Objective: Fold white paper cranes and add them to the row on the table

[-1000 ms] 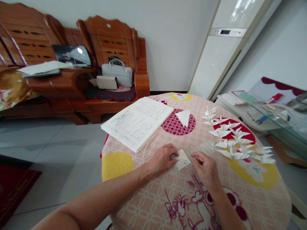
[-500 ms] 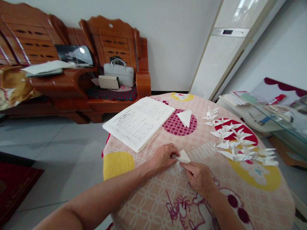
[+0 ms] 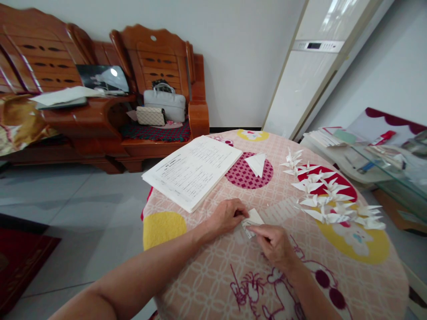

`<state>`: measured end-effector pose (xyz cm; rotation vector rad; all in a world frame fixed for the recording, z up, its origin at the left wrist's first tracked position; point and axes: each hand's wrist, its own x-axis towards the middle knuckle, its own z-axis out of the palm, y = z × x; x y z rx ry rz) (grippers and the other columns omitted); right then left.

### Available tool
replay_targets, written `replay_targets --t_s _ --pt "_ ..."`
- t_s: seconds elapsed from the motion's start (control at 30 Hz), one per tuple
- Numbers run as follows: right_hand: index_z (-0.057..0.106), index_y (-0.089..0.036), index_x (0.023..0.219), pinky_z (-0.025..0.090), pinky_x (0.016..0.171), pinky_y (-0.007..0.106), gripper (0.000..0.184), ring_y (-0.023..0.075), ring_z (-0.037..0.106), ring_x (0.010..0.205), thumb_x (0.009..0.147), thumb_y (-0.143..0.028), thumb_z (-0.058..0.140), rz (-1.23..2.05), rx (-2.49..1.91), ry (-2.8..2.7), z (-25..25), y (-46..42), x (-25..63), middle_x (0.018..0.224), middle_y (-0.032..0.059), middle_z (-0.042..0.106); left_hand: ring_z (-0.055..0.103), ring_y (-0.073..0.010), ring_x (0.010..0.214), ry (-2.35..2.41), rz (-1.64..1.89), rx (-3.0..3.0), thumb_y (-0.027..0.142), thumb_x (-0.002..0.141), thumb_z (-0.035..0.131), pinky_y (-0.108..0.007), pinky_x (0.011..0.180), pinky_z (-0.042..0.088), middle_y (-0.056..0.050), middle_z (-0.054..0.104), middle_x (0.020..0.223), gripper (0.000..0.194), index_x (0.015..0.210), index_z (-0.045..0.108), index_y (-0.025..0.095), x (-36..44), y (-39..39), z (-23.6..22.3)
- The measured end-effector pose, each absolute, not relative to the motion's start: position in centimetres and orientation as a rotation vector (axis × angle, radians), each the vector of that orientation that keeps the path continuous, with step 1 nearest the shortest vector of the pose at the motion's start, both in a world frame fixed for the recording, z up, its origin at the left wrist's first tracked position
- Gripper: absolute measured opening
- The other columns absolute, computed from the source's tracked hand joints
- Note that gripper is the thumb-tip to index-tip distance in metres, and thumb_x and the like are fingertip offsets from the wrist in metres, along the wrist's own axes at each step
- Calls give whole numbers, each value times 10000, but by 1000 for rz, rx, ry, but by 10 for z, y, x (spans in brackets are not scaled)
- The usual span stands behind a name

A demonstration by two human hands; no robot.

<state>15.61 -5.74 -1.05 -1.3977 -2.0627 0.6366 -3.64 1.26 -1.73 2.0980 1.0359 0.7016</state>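
A small folded piece of printed paper [image 3: 255,217] lies on the tablecloth between my hands. My left hand [image 3: 230,214] grips its left corner, fingers curled and thumb side hidden. From the right, my right hand [image 3: 275,246] presses the lower part with the index finger, the other fingers curled in. Beyond the hands sits a folded white paper triangle [image 3: 257,164]. To the right, several white paper cranes [image 3: 322,195] stand grouped in rows. At the upper left of the table rests a stack of printed sheets [image 3: 193,173].
A round table with a pink patterned cloth [image 3: 200,275] fills the foreground. Behind it a wooden chair [image 3: 160,66] holds a grey bag [image 3: 167,104] and a quilted purse [image 3: 151,116]. At right a glass-topped side table [image 3: 383,164] carries papers and a red object.
My right index finger has shifted slightly left across the folded paper, and more of its upper face shows. My left hand stays at its corner.
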Motion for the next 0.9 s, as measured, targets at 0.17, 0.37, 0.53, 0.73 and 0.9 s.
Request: replay_targets --t_s 0.17,0.37,0.53,0.73,0.9 --pt "685 -147 1089 515 700 309 309 202 643 747 899 -290 487 357 -1468 -1827 -14 -48 164 866 101 698 579 -129 723 1130 793 1995 109 765 552 -230 666 436 -35 668 849 251 966 699 145 -39 11 -18" --pt "666 -164 1081 487 853 396 272 259 596 945 833 -242 588 311 -1492 -1927 -14 -43 150 972 118 661 581 -155 817 1131 769 2136 64 740 489 -275 765 455 -51 665 915 339 1013 670 152 -37 9 -19" --pt "654 -168 1097 511 721 318 335 197 601 778 765 -152 607 500 -1515 -1842 -12 -43 146 904 70 649 553 -140 750 1073 695 2146 56 687 492 -241 693 431 -36 641 854 344 959 681 153 -38 8 -15" --pt "663 -162 1095 500 671 293 367 172 590 694 733 -122 621 579 -1513 -1783 -18 -41 146 854 51 646 539 -127 723 1050 646 2098 149 716 587 -224 655 402 -13 624 825 310 1013 673 153 -39 7 -6" --pt "665 -183 1110 506 686 296 381 177 605 722 735 -127 627 575 -1473 -1793 -18 -43 146 869 52 655 500 -122 671 1118 574 2141 282 668 725 -226 610 366 12 593 755 366 1017 685 180 -33 5 -5"
